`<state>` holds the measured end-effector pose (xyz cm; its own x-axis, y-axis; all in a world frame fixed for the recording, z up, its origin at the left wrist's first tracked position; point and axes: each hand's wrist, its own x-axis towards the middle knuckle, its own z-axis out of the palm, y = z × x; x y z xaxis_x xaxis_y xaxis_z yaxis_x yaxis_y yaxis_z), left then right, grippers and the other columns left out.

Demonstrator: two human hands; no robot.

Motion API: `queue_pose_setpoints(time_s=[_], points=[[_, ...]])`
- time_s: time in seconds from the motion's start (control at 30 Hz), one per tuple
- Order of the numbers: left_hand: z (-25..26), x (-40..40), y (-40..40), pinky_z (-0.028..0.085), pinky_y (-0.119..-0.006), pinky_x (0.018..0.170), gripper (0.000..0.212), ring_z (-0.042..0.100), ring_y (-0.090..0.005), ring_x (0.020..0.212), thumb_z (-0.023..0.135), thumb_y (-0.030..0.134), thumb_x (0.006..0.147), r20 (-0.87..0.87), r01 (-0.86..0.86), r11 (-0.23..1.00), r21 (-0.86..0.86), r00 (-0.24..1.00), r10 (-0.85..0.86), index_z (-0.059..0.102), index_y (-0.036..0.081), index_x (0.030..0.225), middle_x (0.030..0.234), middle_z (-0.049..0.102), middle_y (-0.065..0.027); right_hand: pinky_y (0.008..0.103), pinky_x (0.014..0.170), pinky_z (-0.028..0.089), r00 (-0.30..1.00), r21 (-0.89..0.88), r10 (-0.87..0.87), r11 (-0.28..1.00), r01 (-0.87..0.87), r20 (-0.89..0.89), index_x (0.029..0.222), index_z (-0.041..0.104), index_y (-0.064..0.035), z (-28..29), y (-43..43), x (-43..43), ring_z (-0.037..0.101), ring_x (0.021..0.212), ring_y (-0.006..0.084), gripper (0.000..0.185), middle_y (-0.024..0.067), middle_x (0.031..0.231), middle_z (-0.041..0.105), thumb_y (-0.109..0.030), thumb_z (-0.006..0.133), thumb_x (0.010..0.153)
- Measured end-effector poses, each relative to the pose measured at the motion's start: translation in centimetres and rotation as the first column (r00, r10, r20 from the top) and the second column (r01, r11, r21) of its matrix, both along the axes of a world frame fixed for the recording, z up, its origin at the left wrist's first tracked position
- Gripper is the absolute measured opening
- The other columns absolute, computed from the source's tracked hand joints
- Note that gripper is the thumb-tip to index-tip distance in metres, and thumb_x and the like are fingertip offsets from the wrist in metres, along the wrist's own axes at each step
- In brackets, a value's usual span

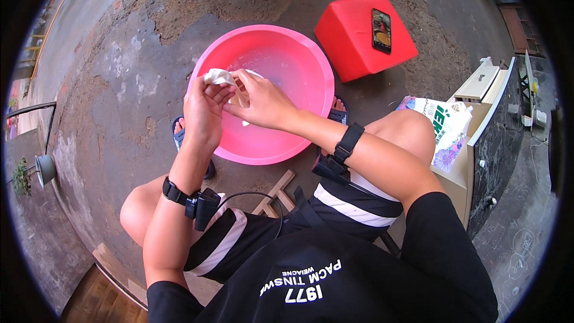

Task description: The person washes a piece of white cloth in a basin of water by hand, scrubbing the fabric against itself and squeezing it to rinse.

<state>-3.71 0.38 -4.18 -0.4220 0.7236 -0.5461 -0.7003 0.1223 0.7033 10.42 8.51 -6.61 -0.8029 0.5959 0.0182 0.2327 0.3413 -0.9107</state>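
Observation:
A pink plastic basin (309, 72) stands on the ground between my feet, with cloudy water in its bottom. Above its left side, my left hand (202, 105) holds a wet white cloth (219, 76), which is bunched over the fingertips. My right hand (262, 101) grips a lower part of the same cloth, its fingers curled toward the left palm. Part of the cloth is hidden behind the right hand's fingers. A small white patch lies in the basin below my hands; I cannot tell whether it is cloth or foam.
A red cube-shaped stool (350, 31) beyond the basin's right side carries a smartphone (381, 31). By my right knee, a white printed detergent bag (448, 125) leans at an open cabinet (471, 143). A wooden stool frame (280, 190) shows between my legs.

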Motion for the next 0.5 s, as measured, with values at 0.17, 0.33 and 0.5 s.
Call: queue_pose_setpoints(time_s=[0.17,0.33,0.5], points=[[0.2,-0.8,-0.3,0.053,-0.039,0.094,0.033,0.068,-0.0247,0.095,0.048,0.028,0.105,0.074,-0.059,0.995,0.085,0.996,0.053,0.063,-0.001,0.107,0.1,0.07,-0.0131,0.0462,0.08,0.057,0.996,0.07,-0.093,0.993,0.092,0.009,0.121,0.056,-0.0024,-1.2,0.3,-0.1,0.069,0.096,0.041,0.044,0.0208,0.102,0.07,-0.021,0.075,0.086],[1.0,-1.0,-0.4,0.052,-0.039,0.096,0.033,0.067,-0.0257,0.097,0.046,0.027,0.105,0.084,-0.002,0.977,0.214,0.996,-0.017,0.062,-0.001,0.109,0.1,0.07,-0.0136,0.0508,0.077,0.056,0.984,0.218,-0.075,0.975,0.038,0.164,0.118,0.064,-0.0037,-2.2,0.7,0.8,0.07,0.091,0.0419,0.036,0.0221,0.1,0.071,-0.022,0.071,0.087],[1.6,-2.0,-0.6,0.051,-0.039,0.092,0.031,0.066,-0.0258,0.093,0.045,0.026,0.104,0.132,0.02,0.922,0.386,0.988,-0.077,0.062,0.001,0.109,0.099,0.07,-0.0123,0.053,0.079,0.055,0.83,0.159,0.052,0.973,-0.168,0.555,0.115,0.069,-0.0066,-2.3,1.2,1.8,0.07,0.093,0.0419,0.032,0.0214,0.099,0.072,-0.028,0.066,0.091]])
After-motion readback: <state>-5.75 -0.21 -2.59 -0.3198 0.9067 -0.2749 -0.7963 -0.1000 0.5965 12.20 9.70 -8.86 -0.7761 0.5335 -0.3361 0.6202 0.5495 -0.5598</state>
